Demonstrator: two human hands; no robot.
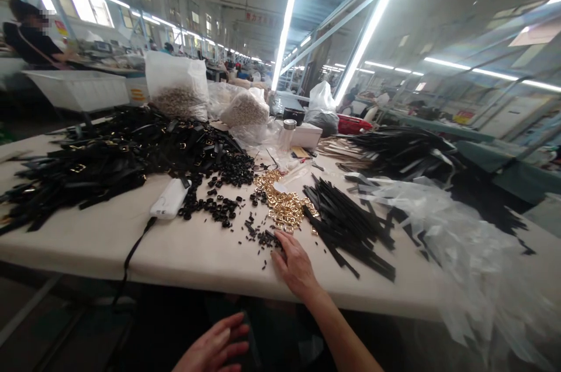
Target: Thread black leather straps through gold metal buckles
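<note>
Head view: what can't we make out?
Head: whether the right hand grips any black bits; too small, and the hand covers some.
Head: wrist of the left hand; cut off by the bottom edge.
Head: what lies under most of the plastic; cloudy folds hide it.
Head: lettering on the far sign; blurred.

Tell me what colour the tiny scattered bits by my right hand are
The tiny bits are black, clearest in the head view.

Bits (265, 238): were black.
Buckles (287, 209): were gold.
Strips (346, 217): were black.
Tabletop (105, 243): was plain cream.
Film (464, 232): was cloudy white.
</note>
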